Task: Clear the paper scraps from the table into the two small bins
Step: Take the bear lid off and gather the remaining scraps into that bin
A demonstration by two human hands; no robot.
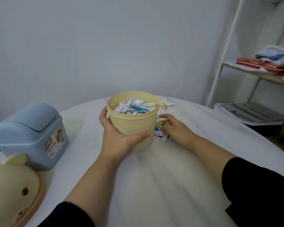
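The yellow bin [134,126] stands in the middle of the table [154,185], a bit toward the far edge. It is a round, pale yellow cup with no lid on. It is almost full of crumpled paper [134,107], white with bits of blue and green.

The left hand [116,136] holds the yellow bin, fingers round the left side and thumb pressed across the front.

The right hand [175,128] lies just right of the bin. Its fingers curl into a small pile of scraps [161,136] on the table and pinch them. More torn bits [166,104] lie behind the bin, near the far edge.

The blue bin [31,136] sits by the left edge with its lid closed. A yellow lid [11,185] lies at the near left edge.
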